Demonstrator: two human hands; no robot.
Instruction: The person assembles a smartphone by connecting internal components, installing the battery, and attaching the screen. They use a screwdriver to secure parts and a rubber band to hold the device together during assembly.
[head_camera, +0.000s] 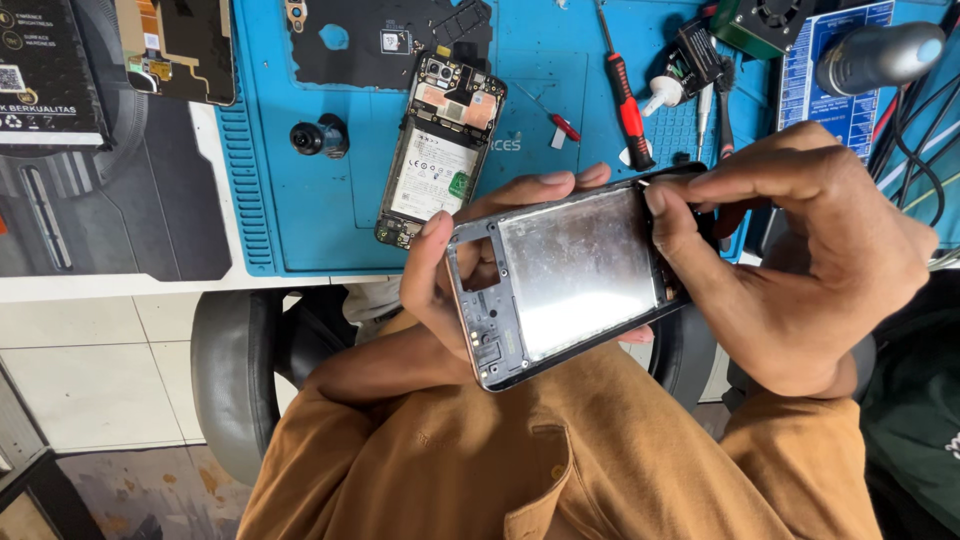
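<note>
Both of my hands hold a stripped phone frame (570, 275) above my lap, its shiny metal inner plate facing up. My left hand (450, 270) grips the frame's left end from underneath, fingertips curling over the top edge. My right hand (800, 260) pinches the frame's right end, thumb pressing on the plate's edge. An opened phone body (440, 150) with its white battery and circuit board exposed lies on the blue work mat (290, 220) beyond my hands.
On the mat lie a red-handled screwdriver (628, 105), a small black round part (318, 137), a black back cover (390, 40), a white glue bottle (662, 92) and tweezers (705, 115). A black box (45, 70) sits far left. Cables (915, 140) run at right. A stool (235, 370) stands below.
</note>
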